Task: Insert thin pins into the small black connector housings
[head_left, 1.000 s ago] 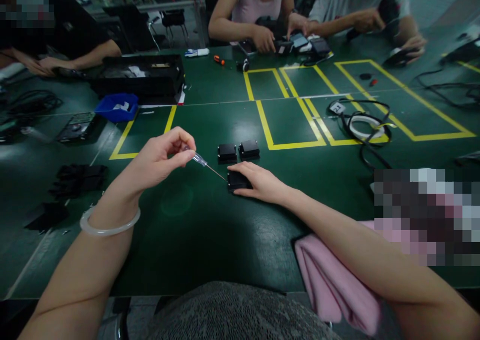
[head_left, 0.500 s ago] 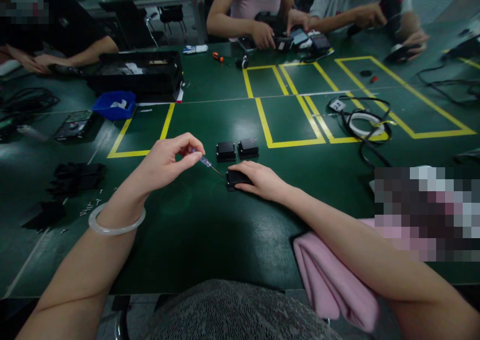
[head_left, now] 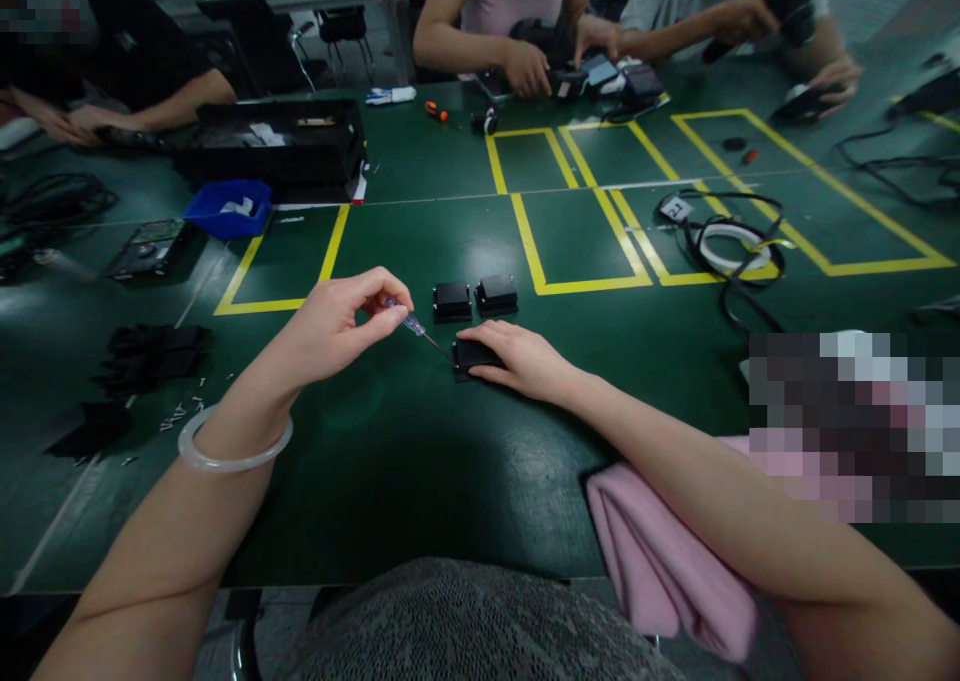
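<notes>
My left hand (head_left: 356, 316) is closed on the clear handle of a screwdriver (head_left: 414, 326), which slants down to the right. Its tip meets the left end of a small black box (head_left: 466, 357); whether it sits in a screw head is too small to tell. My right hand (head_left: 517, 359) grips that box from the right, fingers along its far side and thumb along the near side, holding it against the table. Just beyond stand two similar black boxes, one on the left (head_left: 451, 301) and one on the right (head_left: 497, 295), with shiny screws at their ends.
Loose screws (head_left: 174, 418) and black parts (head_left: 154, 356) lie at the left. A blue bin (head_left: 229, 209) stands by a long black case (head_left: 277, 156). Coiled cable (head_left: 731, 246) lies right, a pink cloth (head_left: 667, 561) at the near edge. Co-workers' hands (head_left: 529, 66) are busy across the table.
My left hand and the screwdriver have shifted very slightly to the right. My right hand and the box stay in place. Across the table, a co-worker's hand-held tool has moved a little.
</notes>
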A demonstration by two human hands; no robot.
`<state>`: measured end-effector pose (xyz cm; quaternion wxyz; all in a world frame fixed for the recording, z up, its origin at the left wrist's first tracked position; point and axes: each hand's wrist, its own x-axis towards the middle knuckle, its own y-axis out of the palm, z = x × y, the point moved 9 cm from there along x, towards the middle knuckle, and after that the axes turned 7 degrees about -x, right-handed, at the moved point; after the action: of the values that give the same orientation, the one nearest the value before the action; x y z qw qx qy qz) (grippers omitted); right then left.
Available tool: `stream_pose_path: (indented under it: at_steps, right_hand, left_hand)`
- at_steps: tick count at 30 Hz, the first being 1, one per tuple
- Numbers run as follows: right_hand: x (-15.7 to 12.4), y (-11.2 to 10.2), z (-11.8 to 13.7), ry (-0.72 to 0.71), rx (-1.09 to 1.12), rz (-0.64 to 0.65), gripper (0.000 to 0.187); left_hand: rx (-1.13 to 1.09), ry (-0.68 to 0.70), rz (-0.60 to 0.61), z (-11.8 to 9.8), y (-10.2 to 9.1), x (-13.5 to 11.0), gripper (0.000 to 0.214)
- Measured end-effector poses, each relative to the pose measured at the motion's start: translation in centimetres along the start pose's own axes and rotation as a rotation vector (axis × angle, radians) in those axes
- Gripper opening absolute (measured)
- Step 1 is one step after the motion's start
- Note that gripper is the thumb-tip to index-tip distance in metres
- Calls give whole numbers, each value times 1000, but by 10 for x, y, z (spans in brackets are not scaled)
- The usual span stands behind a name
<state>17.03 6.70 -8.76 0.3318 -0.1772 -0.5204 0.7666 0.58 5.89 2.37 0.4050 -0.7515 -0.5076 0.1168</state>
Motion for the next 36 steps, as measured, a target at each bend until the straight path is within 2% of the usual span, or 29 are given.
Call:
stream_pose_path:
  at_steps: [8, 12, 21, 29, 36]
  right_hand:
    - [-1, -2, 0, 14, -30, -17, 43]
    - [-1, -4, -4, 47, -40, -10, 43]
    - [0, -3, -5, 47, -38, -19, 42]
    - [0, -4, -6, 40, -30, -29, 44]
    - [1, -3, -6, 44, -20, -30, 43]
  left_hand:
    - [13, 34, -39, -10, 5, 1, 25]
    - [-27, 25, -38, -13, 12, 9, 24]
    - [-37, 87, -129, -21, 22, 24, 22]
    - [131, 188, -208, -33, 32, 19, 20]
    - [264, 149, -204, -26, 35, 17, 28]
